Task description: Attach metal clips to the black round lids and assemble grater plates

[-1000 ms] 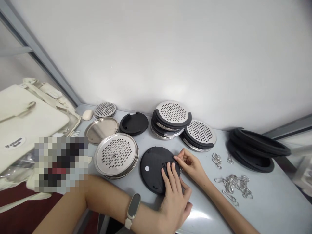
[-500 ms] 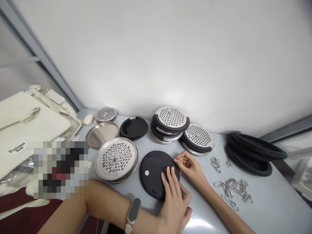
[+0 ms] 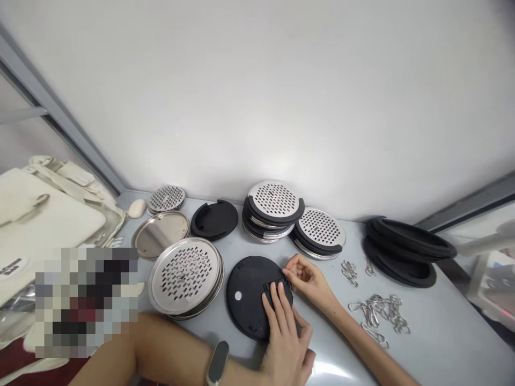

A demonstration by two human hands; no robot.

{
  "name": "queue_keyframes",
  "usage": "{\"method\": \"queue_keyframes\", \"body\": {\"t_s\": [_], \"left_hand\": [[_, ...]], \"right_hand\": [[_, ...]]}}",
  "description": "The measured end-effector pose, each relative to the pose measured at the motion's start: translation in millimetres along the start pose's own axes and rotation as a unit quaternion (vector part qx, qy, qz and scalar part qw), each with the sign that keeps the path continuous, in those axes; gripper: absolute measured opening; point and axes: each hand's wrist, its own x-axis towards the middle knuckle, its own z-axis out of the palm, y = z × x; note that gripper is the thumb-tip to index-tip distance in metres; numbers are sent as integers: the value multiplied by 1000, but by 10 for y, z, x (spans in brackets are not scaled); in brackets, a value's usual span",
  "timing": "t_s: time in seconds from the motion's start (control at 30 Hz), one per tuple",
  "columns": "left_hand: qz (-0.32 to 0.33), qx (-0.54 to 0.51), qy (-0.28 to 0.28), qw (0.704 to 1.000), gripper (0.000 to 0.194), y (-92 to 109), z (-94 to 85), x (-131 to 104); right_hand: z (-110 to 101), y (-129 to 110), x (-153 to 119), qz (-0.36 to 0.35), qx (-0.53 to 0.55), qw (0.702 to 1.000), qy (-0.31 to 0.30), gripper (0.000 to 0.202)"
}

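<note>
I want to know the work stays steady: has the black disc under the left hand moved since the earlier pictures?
No, not visibly: the black disc keeps its place right of the nearest perforated plate; the whole view shifted instead.

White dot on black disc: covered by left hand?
No, the white dot lies uncovered on the black disc, clear of the left hand.

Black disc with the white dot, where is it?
Head view, lower centre: the disc lies partly under the left hand, right of the nearest perforated metal stack.
</note>
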Motion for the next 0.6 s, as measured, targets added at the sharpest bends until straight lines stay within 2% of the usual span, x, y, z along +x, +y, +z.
{"method": "queue_keyframes", "body": {"t_s": [0.3, 0.6], "left_hand": [[25, 7, 4, 1000, 54, -67, -66, 4], [24, 3, 11, 1000, 56, -61, -14, 4]], "right_hand": [[-39, 32, 4, 6, -2, 1000, -10, 33], [-3, -42, 17, 20, -6, 1000, -16, 35]]}}
